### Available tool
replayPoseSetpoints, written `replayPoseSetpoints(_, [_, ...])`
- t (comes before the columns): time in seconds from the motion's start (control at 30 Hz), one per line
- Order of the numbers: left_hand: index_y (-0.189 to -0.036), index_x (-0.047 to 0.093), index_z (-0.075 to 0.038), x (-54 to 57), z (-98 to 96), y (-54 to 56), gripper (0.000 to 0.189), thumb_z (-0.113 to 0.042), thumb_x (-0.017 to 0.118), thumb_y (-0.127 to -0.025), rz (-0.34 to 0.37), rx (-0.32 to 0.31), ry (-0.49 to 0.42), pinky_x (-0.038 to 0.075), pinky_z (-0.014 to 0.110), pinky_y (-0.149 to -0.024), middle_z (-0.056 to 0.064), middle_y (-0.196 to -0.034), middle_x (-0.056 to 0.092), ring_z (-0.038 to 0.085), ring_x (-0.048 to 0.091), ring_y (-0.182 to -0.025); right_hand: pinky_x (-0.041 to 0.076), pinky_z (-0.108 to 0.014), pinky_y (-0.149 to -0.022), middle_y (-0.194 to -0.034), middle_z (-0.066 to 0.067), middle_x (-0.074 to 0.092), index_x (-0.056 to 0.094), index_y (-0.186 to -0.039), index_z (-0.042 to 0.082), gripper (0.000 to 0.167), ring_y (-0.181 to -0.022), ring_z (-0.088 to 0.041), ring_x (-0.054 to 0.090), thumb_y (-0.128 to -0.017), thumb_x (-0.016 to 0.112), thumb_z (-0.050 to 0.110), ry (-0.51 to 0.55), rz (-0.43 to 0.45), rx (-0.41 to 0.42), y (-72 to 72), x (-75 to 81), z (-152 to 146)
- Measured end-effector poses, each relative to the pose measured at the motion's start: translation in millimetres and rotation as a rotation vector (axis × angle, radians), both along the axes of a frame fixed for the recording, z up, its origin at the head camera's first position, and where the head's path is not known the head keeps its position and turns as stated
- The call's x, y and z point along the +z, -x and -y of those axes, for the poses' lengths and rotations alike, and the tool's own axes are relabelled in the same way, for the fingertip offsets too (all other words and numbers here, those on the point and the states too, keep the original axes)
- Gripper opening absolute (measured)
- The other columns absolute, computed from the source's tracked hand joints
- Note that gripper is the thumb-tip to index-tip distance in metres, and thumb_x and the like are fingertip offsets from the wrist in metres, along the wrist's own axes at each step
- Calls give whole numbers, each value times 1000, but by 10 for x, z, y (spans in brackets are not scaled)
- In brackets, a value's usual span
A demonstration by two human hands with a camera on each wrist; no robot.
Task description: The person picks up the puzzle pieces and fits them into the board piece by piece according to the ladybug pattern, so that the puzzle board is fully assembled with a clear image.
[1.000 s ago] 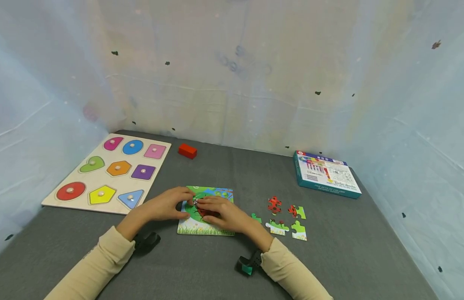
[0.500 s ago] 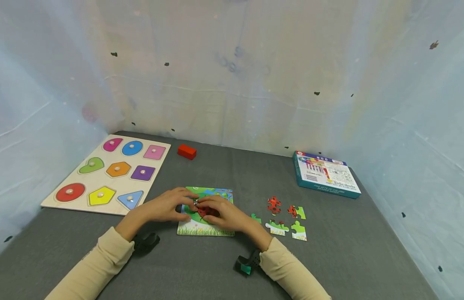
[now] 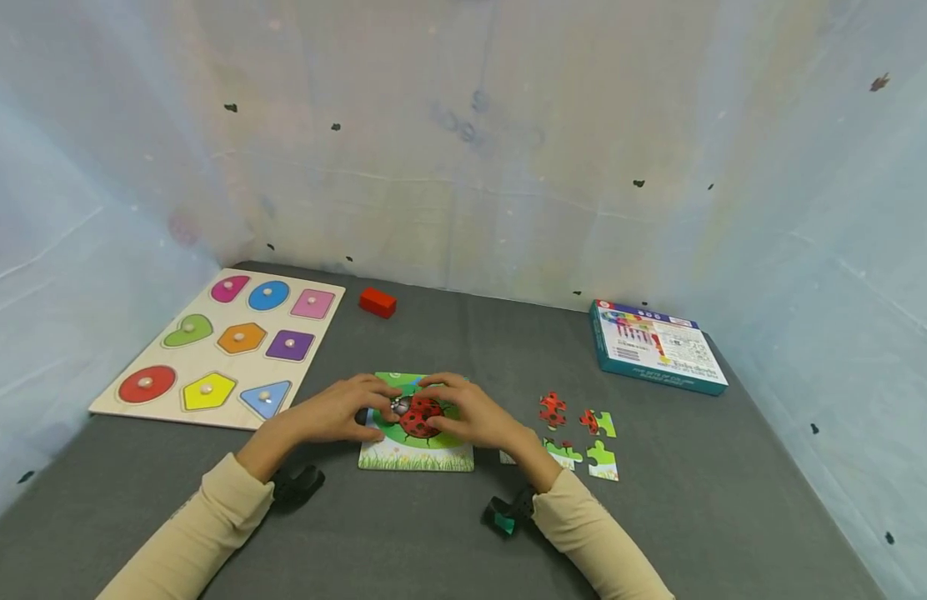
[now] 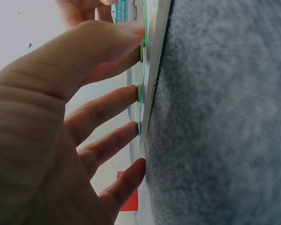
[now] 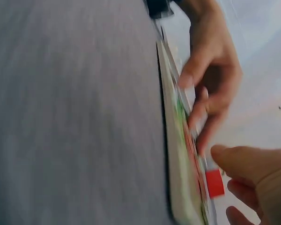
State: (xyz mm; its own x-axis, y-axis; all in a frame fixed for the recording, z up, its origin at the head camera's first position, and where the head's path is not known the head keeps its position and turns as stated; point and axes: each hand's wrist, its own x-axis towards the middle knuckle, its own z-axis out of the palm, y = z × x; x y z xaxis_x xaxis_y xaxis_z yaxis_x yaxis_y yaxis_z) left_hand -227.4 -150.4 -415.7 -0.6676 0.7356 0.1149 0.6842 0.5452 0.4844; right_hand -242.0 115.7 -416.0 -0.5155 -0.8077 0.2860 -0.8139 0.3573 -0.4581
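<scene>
A square picture puzzle board (image 3: 416, 460) with a red, spotted ladybug (image 3: 418, 421) on a green leaf lies flat in the head view. Over its left edge rests my left hand (image 3: 328, 414), thumb and fingers spread apart; in the left wrist view those fingertips (image 4: 131, 91) touch the board's face. My right hand (image 3: 484, 417) hovers at the board's right side, fingers loosely bent with nothing pinched, covering its upper right corner. In the right wrist view the right thumb (image 5: 239, 161) stands apart from the board's edge (image 5: 171, 140).
Several loose jigsaw pieces (image 3: 552, 411) lie right of the board, partly behind my right wrist. A wooden shape board (image 3: 231, 367) with knobbed pieces is at the left. A red block (image 3: 378, 302) sits at the back, a flat teal box (image 3: 658, 348) at the back right.
My right hand has lifted off the ladybug and shifted right, uncovering its red body. My left hand has stayed at the board's left edge.
</scene>
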Motion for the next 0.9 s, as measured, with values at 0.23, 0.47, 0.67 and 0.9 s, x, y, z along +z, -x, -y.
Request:
replayPoseSetpoints(0.23, [-99,68,-22,6,1,6,18,-27,71,-82,24,25,29,31,64,-93,9,-133,51,35,38,-125,43,-41,-94,-128,-13,50,57,-124,2,43,-119,-25,48,-84,70,11,36,-10,-97,42,63,-399])
replayPoseSetpoints(0.47, [-99,68,-23,-14,2,6,18,-27,71,-82,19,22,25,30,64,-94,9,-134,51,34,38,-125,42,-47,-93,-129,-7,50,54,-129,5,51,-119,-24,48,-83,72,16,83,36,-206,32,86,-805])
replayPoseSetpoints(0.67, [-99,68,-22,-6,1,-5,18,-27,71,-82,26,28,21,30,65,-94,9,-134,51,34,38,-125,42,-48,-93,-128,-5,51,54,-129,6,54,-118,-24,49,-80,74,17,99,50,-294,1,111,-1084])
replayPoseSetpoints(0.9, [-99,68,-22,5,-2,-9,18,-27,71,-82,21,28,26,30,65,-94,10,-133,51,34,38,-125,43,-50,-91,-128,-10,52,54,-128,2,55,-115,-28,51,-79,75,16,101,29,-356,-19,106,-1357])
